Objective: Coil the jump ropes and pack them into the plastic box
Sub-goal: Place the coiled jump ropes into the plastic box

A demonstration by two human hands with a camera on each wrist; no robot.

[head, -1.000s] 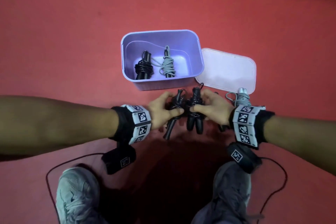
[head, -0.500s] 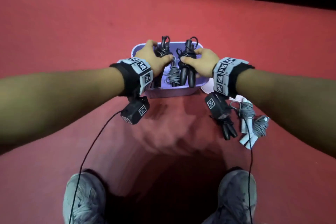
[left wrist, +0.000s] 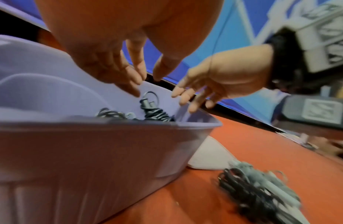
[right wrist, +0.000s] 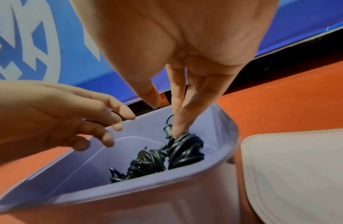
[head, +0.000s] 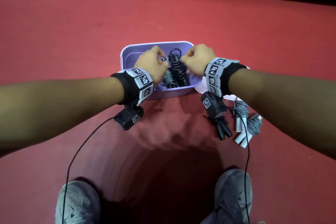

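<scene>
The purple plastic box (head: 169, 93) stands open on the red floor. Inside it a coiled black jump rope (head: 177, 68) stands on end beside a grey coiled rope (head: 168, 80); the right wrist view shows two black coils (right wrist: 186, 150) (right wrist: 145, 163). My left hand (head: 151, 62) hovers over the box's left part with relaxed fingers (left wrist: 128, 84), holding nothing. My right hand (head: 197, 58) hangs over the right part, fingers pointing down; one fingertip (right wrist: 175, 131) touches the top of the black coil.
The white lid (right wrist: 301, 174) lies right of the box. A black coiled rope (head: 222, 127) and grey coiled ropes with white handles (head: 242, 114) lie on the floor at front right. My shoes (head: 76, 203) (head: 234, 191) are below; thin camera cables trail down.
Both hands carried black coiled ropes from the floor in front of the box up over it, set them inside, and let go; the fingers have now come off the ropes.
</scene>
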